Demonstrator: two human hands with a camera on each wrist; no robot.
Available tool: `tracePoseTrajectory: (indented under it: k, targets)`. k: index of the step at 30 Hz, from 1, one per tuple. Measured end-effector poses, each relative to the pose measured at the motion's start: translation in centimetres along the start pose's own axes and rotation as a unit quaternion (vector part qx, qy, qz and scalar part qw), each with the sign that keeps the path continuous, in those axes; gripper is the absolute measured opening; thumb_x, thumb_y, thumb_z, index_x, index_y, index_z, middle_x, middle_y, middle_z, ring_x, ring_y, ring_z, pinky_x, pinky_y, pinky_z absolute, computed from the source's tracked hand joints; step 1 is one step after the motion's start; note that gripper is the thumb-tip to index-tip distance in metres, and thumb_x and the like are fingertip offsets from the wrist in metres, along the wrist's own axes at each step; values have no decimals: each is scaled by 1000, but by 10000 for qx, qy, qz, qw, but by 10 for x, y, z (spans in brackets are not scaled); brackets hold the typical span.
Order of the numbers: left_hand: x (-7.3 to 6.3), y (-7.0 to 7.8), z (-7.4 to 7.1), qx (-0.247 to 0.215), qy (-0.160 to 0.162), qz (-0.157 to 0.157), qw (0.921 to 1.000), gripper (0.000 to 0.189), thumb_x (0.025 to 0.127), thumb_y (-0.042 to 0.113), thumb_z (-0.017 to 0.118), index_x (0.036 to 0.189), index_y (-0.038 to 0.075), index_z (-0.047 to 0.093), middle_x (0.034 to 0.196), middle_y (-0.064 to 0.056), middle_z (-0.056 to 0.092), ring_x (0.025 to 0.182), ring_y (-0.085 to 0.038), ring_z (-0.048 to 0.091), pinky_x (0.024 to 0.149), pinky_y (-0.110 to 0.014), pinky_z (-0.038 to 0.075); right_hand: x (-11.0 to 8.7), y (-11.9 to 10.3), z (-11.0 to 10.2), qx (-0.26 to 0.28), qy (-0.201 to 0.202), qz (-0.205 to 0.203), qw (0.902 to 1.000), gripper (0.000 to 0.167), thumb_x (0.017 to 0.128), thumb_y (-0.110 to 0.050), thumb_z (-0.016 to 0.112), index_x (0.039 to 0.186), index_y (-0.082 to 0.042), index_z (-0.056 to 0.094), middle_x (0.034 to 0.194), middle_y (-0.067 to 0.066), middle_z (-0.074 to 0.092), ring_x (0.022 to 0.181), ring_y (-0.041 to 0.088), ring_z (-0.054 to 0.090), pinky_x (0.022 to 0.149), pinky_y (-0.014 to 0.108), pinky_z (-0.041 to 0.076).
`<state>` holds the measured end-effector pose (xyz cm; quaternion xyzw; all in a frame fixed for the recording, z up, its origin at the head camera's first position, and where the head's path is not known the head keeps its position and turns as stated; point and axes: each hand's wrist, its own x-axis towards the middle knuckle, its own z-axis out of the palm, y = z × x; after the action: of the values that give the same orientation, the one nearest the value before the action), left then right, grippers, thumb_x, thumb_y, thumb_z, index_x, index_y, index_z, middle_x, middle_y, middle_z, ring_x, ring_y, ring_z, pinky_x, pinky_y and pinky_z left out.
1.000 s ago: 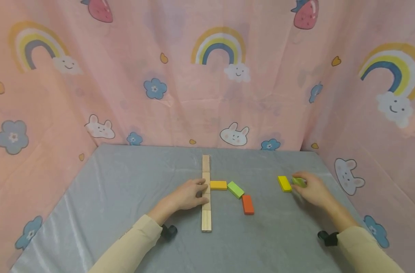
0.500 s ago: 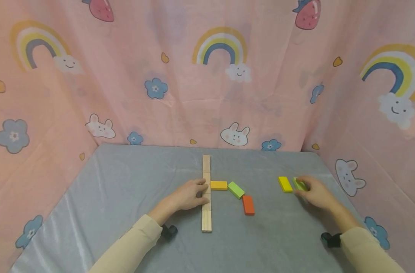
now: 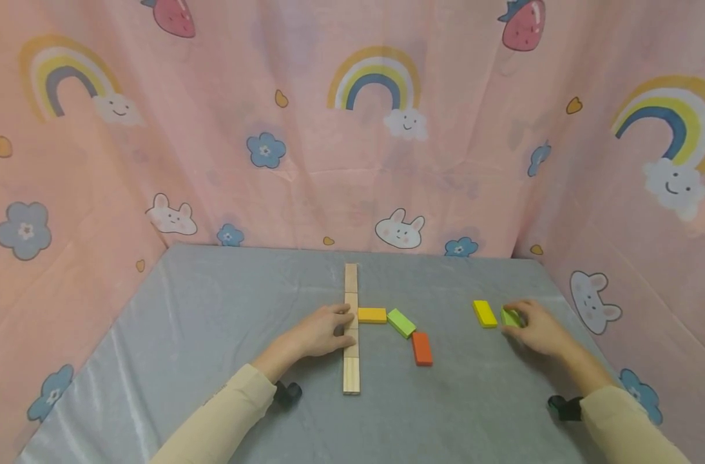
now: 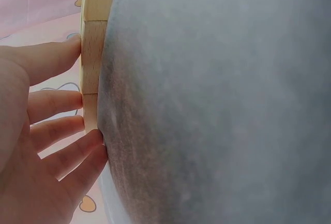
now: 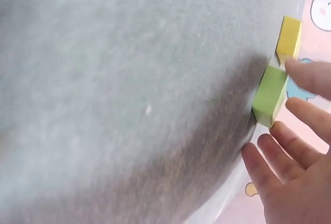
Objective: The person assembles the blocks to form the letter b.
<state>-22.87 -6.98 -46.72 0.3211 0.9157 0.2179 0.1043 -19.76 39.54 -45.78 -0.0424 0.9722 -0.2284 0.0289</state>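
Observation:
In the head view, my left hand (image 3: 318, 332) lies over the middle of a straight row of plain wooden blocks (image 3: 351, 376). Its spread fingers and thumb rest on them, as the left wrist view shows with the wooden blocks (image 4: 92, 71) upright along the fingertips. Over at the right, my right hand (image 3: 535, 325) has thumb and fingertips around the ends of a light green block (image 3: 509, 317), partly hidden by the hand. The right wrist view shows that green block (image 5: 270, 95) between thumb and fingers. A yellow block (image 3: 484, 314) lies just left of it.
An orange-yellow block (image 3: 372, 315) juts right from the wooden row. Another green block (image 3: 401, 323) and a red-orange block (image 3: 422, 348) continue from it in a bend. Grey cloth (image 3: 242, 290) covers the table, and a pink patterned curtain (image 3: 306, 200) stands behind.
The green block at the right has gone from tilted in my right fingers to lying beside the yellow one, and its angle has turned slightly. My left hand has stayed put.

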Motion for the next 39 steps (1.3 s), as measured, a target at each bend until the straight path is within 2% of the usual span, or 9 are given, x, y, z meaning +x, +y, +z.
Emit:
tracePoseTrajectory:
  k: [5, 10, 15, 23, 39]
  targets:
    - [0, 0, 0, 35, 2, 25, 10000, 59, 99, 37, 68, 146, 3, 55, 157, -15, 42, 144, -38, 39, 116, -50, 36, -5, 2, -3, -158, -127, -67, 9998, 65, 88, -29, 79, 133, 12, 56, 125, 34, 49, 109, 48, 52, 90, 69, 45]
    - [1, -1, -1, 59, -1, 23, 10000, 59, 99, 37, 67, 146, 3, 55, 157, -14, 42, 144, -38, 39, 116, -49, 36, -10, 5, -4, -184, -202, -132, 9995, 68, 86, -30, 81, 131, 15, 57, 115, 27, 52, 101, 39, 54, 86, 60, 49]
    - [1, -1, -1, 35, -4, 41, 10000, 59, 99, 36, 68, 145, 3, 55, 157, -15, 42, 144, -38, 39, 116, -50, 36, -14, 7, -4, -101, -193, -185, 9996, 70, 84, -32, 83, 129, 15, 58, 110, 22, 54, 99, 36, 54, 83, 57, 50]
    - [2, -1, 0, 100, -4, 49, 9999, 59, 99, 37, 67, 146, 3, 55, 157, -14, 42, 144, -37, 40, 116, -48, 36, -16, 5, -3, -67, -160, -131, 9998, 70, 85, -33, 83, 129, 16, 57, 116, 25, 58, 101, 38, 57, 88, 61, 50]
    - [1, 0, 1, 28, 64, 20, 10000, 59, 98, 38, 69, 144, 4, 57, 157, -14, 43, 143, -36, 41, 115, -49, 38, -28, -14, 3, 7, -2, -261, 9997, 70, 83, -41, 84, 125, 11, 63, 110, 16, 62, 94, 29, 58, 78, 45, 52]
